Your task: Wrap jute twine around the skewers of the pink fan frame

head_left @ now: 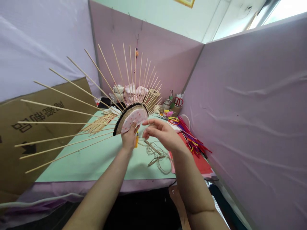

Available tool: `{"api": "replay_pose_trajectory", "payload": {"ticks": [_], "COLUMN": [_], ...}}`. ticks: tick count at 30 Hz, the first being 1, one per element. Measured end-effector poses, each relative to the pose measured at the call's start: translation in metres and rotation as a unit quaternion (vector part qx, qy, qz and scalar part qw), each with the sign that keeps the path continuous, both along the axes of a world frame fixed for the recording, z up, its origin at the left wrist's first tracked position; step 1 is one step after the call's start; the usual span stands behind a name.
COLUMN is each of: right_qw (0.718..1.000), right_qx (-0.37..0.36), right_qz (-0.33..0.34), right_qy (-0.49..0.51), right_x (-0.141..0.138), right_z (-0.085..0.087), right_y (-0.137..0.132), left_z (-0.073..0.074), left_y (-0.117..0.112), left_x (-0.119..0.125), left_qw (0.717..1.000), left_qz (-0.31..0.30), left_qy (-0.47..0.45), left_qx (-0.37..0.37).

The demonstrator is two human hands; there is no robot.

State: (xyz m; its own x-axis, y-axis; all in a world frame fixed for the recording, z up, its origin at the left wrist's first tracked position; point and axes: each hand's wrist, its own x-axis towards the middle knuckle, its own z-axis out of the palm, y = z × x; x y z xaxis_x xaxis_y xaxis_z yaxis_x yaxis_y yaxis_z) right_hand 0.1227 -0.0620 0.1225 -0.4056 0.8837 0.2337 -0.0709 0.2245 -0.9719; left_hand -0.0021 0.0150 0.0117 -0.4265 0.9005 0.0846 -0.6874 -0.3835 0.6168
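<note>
A fan-shaped craft piece is held up over the table, with a pink patterned half-round centre, a twine band and a black fuzzy rim. Many thin wooden sticks spread outward from its rim. My left hand grips the piece at its lower edge, thumb on the pink face. Close to the right end of the piece is my right hand, its fingers bent, with thumb and forefinger near each other; a thin strand seems to run by its fingertips. Below it, loose twine lies in loops on the table. A yellow tassel hangs beside my left hand.
Loose sticks lie on the green tabletop at left, before a cardboard sheet. On the right are coloured pipe cleaners, red sheets and red scissors in a holder. Jars stand along the back wall.
</note>
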Motion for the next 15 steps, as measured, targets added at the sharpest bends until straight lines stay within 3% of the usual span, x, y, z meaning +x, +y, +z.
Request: {"api": "replay_pose_trajectory", "payload": {"ticks": [5,9,12,15], "right_qw": [0.998,0.997,0.995,0.989], "right_qx": [0.004,-0.045,-0.074,-0.098], "right_qz": [-0.048,-0.028,0.047,0.103], "right_qy": [-0.049,-0.056,-0.039,-0.048], "right_x": [0.000,-0.028,-0.053,-0.067], "right_z": [0.050,0.082,0.090,0.084], "right_y": [0.038,0.072,0.085,0.083], "left_z": [0.000,0.001,-0.002,-0.004], "left_y": [-0.003,-0.010,-0.010,-0.006], "left_x": [0.005,0.012,0.015,0.015], "left_qw": [0.999,0.996,0.993,0.993], "left_qz": [-0.042,-0.088,-0.106,-0.106], "left_qy": [0.008,0.005,0.005,-0.004], "left_qx": [-0.008,-0.031,-0.050,-0.045]}}
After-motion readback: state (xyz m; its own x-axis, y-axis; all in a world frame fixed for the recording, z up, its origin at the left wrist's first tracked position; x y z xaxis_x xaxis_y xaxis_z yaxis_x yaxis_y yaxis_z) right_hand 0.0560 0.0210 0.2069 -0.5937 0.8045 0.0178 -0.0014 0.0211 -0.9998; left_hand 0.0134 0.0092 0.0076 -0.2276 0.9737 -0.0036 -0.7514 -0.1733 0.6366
